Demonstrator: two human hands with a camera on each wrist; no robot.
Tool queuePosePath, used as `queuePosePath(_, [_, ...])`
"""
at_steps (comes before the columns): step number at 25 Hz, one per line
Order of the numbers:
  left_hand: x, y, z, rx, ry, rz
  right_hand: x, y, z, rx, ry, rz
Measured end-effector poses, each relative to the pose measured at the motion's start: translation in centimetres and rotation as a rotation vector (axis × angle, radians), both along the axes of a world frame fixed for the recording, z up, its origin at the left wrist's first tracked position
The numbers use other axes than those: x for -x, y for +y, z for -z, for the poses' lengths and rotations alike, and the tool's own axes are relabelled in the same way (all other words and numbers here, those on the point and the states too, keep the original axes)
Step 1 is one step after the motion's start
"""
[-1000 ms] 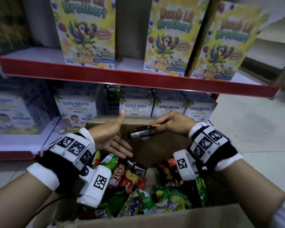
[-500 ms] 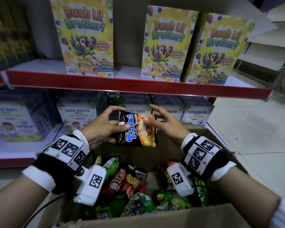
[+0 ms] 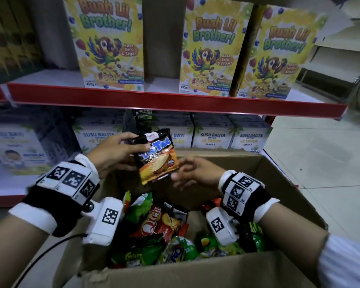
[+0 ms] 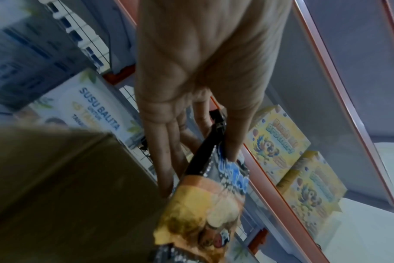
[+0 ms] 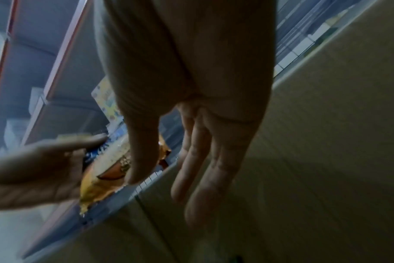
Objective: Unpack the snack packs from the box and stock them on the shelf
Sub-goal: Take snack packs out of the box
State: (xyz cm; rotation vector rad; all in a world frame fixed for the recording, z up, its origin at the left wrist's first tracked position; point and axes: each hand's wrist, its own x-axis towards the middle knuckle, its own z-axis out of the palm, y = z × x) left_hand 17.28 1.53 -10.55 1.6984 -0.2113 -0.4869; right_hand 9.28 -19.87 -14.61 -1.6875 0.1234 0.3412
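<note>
A black and orange Tic Tac snack pack (image 3: 157, 156) hangs upright above the far side of the open cardboard box (image 3: 195, 273). My left hand (image 3: 140, 141) pinches its top edge between thumb and fingers; the left wrist view shows the same grip (image 4: 202, 167) on the pack (image 4: 214, 204). My right hand (image 3: 181, 171) hovers by the pack's lower right corner with fingers straight and relaxed, holding nothing. In the right wrist view that hand (image 5: 162, 186) has its thumb in front of the pack (image 5: 106, 174). Several more packs lie in the box, among them a red Qtela (image 3: 160, 225).
The red-edged shelf (image 3: 154, 100) above carries yellow cereal boxes (image 3: 110, 44) with gaps between them. The lower shelf holds white milk boxes (image 3: 212, 136) and a dark pack (image 3: 141, 119) standing in a slot behind my left hand. Tiled floor (image 3: 320, 163) lies to the right.
Both hands held the pack sideways half a second ago. Now my left hand alone holds it, turned upright, and my right hand has let go and dropped slightly.
</note>
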Motion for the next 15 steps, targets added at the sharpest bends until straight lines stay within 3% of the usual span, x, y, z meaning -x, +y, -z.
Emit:
queuePosePath(2, [-0.6, 1.6, 0.0, -0.032, 0.007, 0.004, -1.0, 1.1, 2.0, 0.303, 0.103, -0.171])
queuePosePath(5, [-1.1, 3.6, 0.5, -0.056, 0.032, -0.019, -3.7, 3.6, 5.1, 0.777, 0.031, -0.357])
queuePosePath(7, [-1.3, 4.6, 0.8, -0.053, 0.042, -0.034, -5.0, 6.1, 7.2, 0.983, 0.017, -0.453])
queuePosePath(11, [-1.8, 5.7, 1.0, -0.011, 0.078, -0.068, -4.9, 10.2, 10.6, 1.038, -0.015, -0.559])
queuePosePath(15, [-1.9, 6.2, 0.8, 0.003, 0.094, -0.073, -5.3, 10.0, 10.7, 1.209, -0.144, -0.629])
